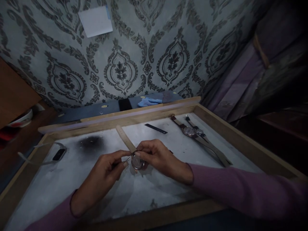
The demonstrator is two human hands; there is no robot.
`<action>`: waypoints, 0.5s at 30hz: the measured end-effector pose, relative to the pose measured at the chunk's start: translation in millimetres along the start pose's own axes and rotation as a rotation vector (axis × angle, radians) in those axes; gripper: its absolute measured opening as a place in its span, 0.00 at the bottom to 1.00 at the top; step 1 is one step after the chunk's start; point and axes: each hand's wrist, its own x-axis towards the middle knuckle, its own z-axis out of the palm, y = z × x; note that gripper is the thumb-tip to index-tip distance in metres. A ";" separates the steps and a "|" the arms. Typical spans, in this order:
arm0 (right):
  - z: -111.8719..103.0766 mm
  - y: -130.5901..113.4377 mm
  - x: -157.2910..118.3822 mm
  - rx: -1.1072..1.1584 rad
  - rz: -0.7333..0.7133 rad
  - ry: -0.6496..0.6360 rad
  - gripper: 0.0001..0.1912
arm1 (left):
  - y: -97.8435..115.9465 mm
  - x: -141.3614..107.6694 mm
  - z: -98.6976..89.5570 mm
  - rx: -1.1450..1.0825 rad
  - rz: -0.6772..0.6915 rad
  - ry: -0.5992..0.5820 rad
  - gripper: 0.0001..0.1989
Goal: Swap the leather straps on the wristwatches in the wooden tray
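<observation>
A wristwatch with a round case (137, 162) is between my hands, low over a white-floored wooden tray. Its pale beige strap (125, 138) points away from me. My right hand (160, 157) is closed, pinching the watch where strap and case meet. On the other side my left hand (106, 168) is closed too, thumb and forefinger pressed together at the edge of the case. A thin shiny bit shows at those fingertips, too small to name. The lower end of the watch is partly hidden by my right fingers.
The tray's wooden rim (141, 114) surrounds the work. Two strapped watches (189, 131) lie at the right, a smartwatch (59, 154) at the left, and a dark flat strip (156, 128) near the back. Beyond the rim are a black phone-like slab (125, 104) and a blue cloth (149, 102).
</observation>
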 end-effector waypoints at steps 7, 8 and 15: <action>-0.7 -3.1 -0.6 0.009 -0.008 -0.001 0.17 | 0.2 0.6 -4.2 0.027 0.000 -0.020 0.18; -0.7 -3.8 -0.4 0.017 0.001 -0.002 0.17 | 0.7 0.7 -5.6 0.034 0.001 -0.028 0.19; -2.2 -8.3 1.6 0.103 0.049 -0.010 0.17 | 7.9 -0.8 -14.6 0.071 -0.007 -0.101 0.19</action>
